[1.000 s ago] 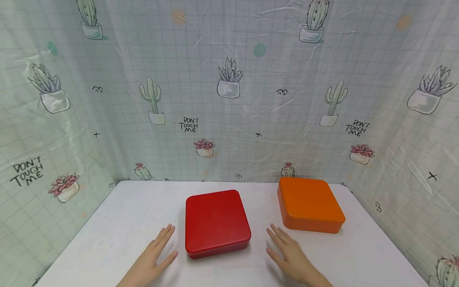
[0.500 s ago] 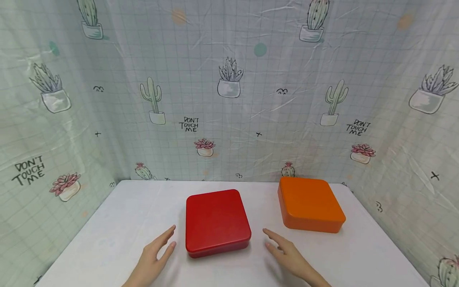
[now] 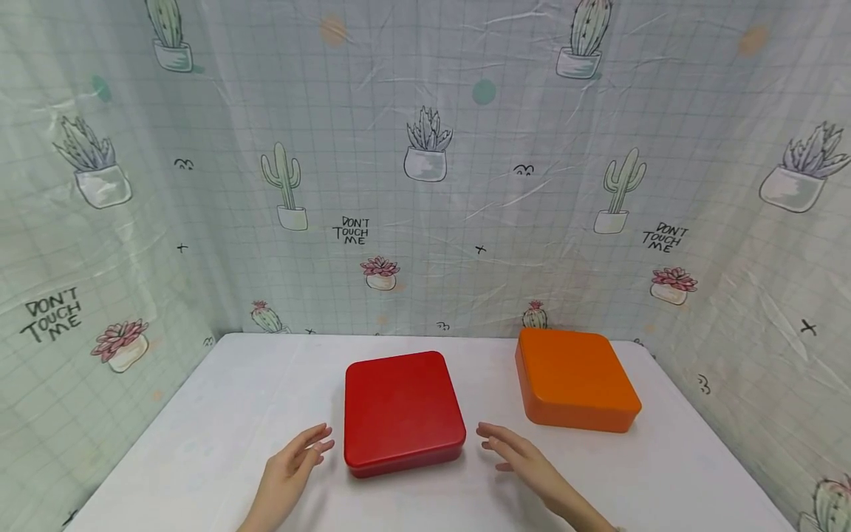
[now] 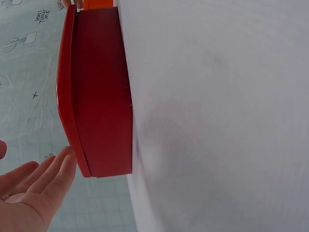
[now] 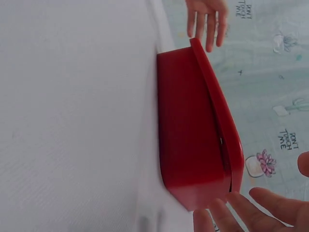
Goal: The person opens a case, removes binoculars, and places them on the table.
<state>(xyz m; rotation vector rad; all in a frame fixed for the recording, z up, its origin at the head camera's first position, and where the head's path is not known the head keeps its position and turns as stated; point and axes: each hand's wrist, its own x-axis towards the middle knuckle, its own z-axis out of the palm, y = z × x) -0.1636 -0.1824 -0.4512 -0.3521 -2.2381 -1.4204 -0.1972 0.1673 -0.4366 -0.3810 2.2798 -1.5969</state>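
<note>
A red square box with rounded corners and a lid sits on the white table, slightly turned. My left hand is just left of it, fingers relaxed and pointing toward its side. On the other side my right hand faces the box with loosely bent fingers, a small gap away in the head view. Both hands hold nothing. The left wrist view has the red box side-on, a lid seam along its edge and fingers near its corner. From the right wrist, the same box shows its lid rim.
An orange square box stands at the back right of the table, beyond my right hand. Grey-green cloth printed with cacti hangs behind the table and along both sides.
Both hands have come closer to the red box from either side, with fingers turning inward and bending from their earlier spread. Both boxes stay where they were.
</note>
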